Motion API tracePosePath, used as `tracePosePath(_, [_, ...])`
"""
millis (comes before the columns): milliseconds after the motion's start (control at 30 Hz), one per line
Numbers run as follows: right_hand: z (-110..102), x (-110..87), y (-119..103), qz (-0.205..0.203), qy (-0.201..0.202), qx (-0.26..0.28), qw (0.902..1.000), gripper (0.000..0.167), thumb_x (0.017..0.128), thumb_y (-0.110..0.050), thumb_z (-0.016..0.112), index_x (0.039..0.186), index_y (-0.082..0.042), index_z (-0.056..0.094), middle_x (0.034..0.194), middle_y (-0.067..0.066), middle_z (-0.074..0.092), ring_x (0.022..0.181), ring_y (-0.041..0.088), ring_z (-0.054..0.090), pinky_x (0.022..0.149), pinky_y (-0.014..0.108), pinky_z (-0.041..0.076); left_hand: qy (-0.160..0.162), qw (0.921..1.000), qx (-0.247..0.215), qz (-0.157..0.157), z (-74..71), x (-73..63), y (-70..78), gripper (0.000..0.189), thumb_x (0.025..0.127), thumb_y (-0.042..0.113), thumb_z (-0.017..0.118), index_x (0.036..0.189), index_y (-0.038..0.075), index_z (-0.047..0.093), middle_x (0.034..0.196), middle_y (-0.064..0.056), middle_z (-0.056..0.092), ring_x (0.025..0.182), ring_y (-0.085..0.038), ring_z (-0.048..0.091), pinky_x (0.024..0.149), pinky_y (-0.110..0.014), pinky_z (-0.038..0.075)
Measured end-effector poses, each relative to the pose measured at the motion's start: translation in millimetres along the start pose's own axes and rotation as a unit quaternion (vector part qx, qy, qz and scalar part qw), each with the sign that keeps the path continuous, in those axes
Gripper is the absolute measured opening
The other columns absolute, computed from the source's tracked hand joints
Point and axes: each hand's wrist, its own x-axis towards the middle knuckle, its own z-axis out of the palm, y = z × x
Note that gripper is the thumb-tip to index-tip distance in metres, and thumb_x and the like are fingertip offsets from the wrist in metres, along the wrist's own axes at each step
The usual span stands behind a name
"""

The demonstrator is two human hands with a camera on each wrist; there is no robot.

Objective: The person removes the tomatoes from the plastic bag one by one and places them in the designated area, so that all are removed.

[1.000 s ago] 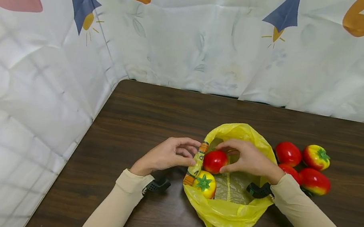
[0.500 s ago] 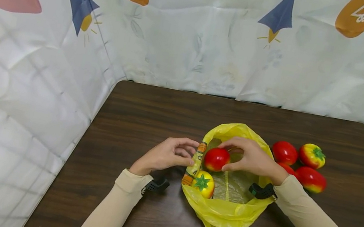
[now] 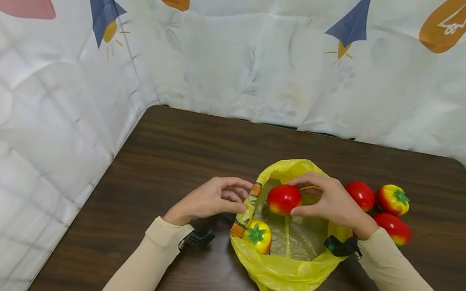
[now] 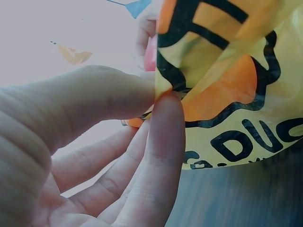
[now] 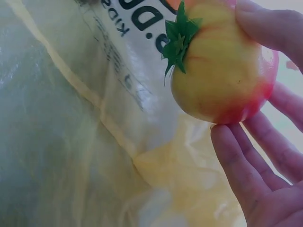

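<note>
Head view: the red fruit (image 3: 284,199) is showing within the mouth of the bag (image 3: 286,277); its exact height is staying unclear.
Right hand (image 3: 333,199): pinching that fruit between thumb and fingertips; a light, even squeeze should be serving best.
Left hand (image 3: 208,198): clamping the printed edge; gentle outward tension should be holding the mouth wide.
Yellow fruit (image 3: 260,236): sitting inside, near that edge, so it's worth avoiding bumping it.

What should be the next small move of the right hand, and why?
Probably lift the held fruit clear of the bag: the right hand grips it and has raised it slightly since a second ago, while the left hand pinches the bag.
</note>
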Motion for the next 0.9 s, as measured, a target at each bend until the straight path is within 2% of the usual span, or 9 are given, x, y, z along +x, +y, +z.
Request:
tracePosePath(267, [-15.7,-13.0,1.9,0.021,0.041,-0.009,0.9989,0.055,0.078,-0.026,0.092,0.127,-0.021,0.068,0.128,0.000,0.068,0.115,0.007,0.065,0.105,0.046,0.056,0.001,0.9999,0.006,-0.009,-0.1,0.2,2.2,0.055,0.093,0.020,0.078,0.144,0.013,0.058,0.128,-0.012,0.067,0.107,-0.016,0.069,0.092,-0.029,0.059])
tracePosePath(467, [-27.8,-23.6,1.9,0.006,0.067,-0.014,0.9976,0.053,0.080,-0.022,0.090,0.127,-0.018,0.067,0.128,0.003,0.067,0.112,-0.002,0.064,0.100,0.020,0.056,0.011,0.9994,0.017,-0.028,1.1,0.0,1.0,0.054,0.092,0.023,0.079,0.143,0.017,0.059,0.126,-0.008,0.068,0.105,-0.016,0.070,0.091,-0.031,0.060])
tracePosePath(533, [-31.7,-28.0,2.4,-0.002,0.078,-0.011,0.9969,0.053,0.080,-0.019,0.090,0.128,-0.016,0.067,0.127,0.006,0.067,0.110,-0.003,0.065,0.097,0.015,0.055,0.012,0.9993,0.018,-0.031,1.8,0.5,0.1,0.055,0.092,0.023,0.079,0.143,0.018,0.059,0.127,-0.008,0.068,0.106,-0.017,0.070,0.092,-0.032,0.060])
tracePosePath(667, [-39.3,-37.5,4.1,0.003,0.106,-0.011,0.9943,0.055,0.080,-0.016,0.090,0.129,-0.015,0.066,0.127,0.006,0.066,0.108,-0.005,0.066,0.094,0.015,0.057,0.013,0.9992,0.017,-0.033,2.5,1.3,-1.0,0.056,0.092,0.023,0.079,0.144,0.017,0.058,0.127,-0.009,0.068,0.106,-0.017,0.070,0.092,-0.033,0.060])
tracePosePath(900, [-53.2,-54.5,11.4,0.022,0.153,-0.008,0.9880,0.056,0.081,-0.010,0.088,0.131,-0.013,0.066,0.125,-0.006,0.064,0.108,-0.003,0.065,0.091,0.011,0.055,0.014,0.9993,0.013,-0.033,2.3,2.2,0.9,0.058,0.091,0.022,0.079,0.145,0.017,0.057,0.128,-0.010,0.068,0.107,-0.018,0.070,0.092,-0.033,0.060])
